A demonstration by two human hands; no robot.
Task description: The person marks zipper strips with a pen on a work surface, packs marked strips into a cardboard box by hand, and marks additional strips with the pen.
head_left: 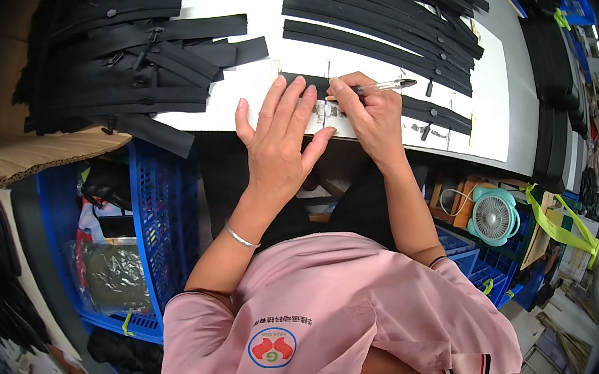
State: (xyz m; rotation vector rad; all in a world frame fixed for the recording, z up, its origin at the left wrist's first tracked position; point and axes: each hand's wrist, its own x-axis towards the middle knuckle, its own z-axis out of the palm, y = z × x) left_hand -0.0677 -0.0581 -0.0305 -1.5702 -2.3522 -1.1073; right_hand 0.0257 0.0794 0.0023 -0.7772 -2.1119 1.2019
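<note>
On my left, a blue basket [171, 224] is standing below the counter [517, 107], and a loose heap of black strips [178, 62] is lying above it (one end is hanging over the edge). My left hand [276, 141] is coming next, palm down: its fingers are stretching out slightly apart, its thumb is pointing toward my right hand [379, 119], and its grip is closing on nothing. The fingertips are resting on the black strip [317, 83] in front of me, which is lying on the counter between my hands.

My right grip is pinching a pen [385, 86] between thumb and fingers, just beside that strip; the pen's black end is sticking out to the right. I am, as I judge it, steadying the strip and bringing the pen to it, though my fingers are hiding the pen's other end, so I cannot tell whether it is touching. Any stroke here is calling for a flat strip and a light, steady pinch.

Farther right, long strips [379, 41] are lying side by side, and a small fan [494, 218] is sitting lower down.
</note>
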